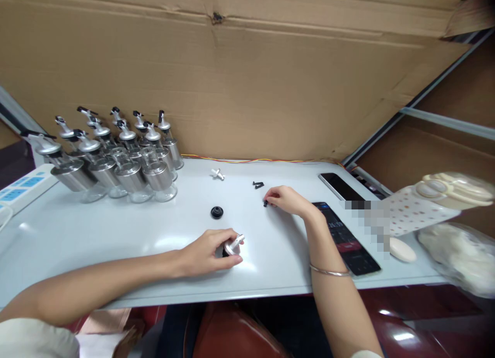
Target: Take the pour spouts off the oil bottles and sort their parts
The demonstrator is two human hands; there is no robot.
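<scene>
Near the table's front edge, my left hand (212,250) is closed around a silver pour spout (233,245) with a dark base, its nozzle pointing up to the right. My right hand (285,200) pinches a small black piece (265,203) at the table surface. Just beyond that hand lies a thin black lever-like part (258,184). A round black stopper (217,212) rests on the table ahead of my left hand. Farther back lies a loose silver spout top (217,174).
Several glass bottles with steel sleeves (127,175), most topped with spouts, stand at the back left beside a power strip (23,188). On the right are two phones (348,239), a white oval object (402,249), a dotted cup (417,208) and a plastic bag (460,255). Cardboard (247,90) walls the back.
</scene>
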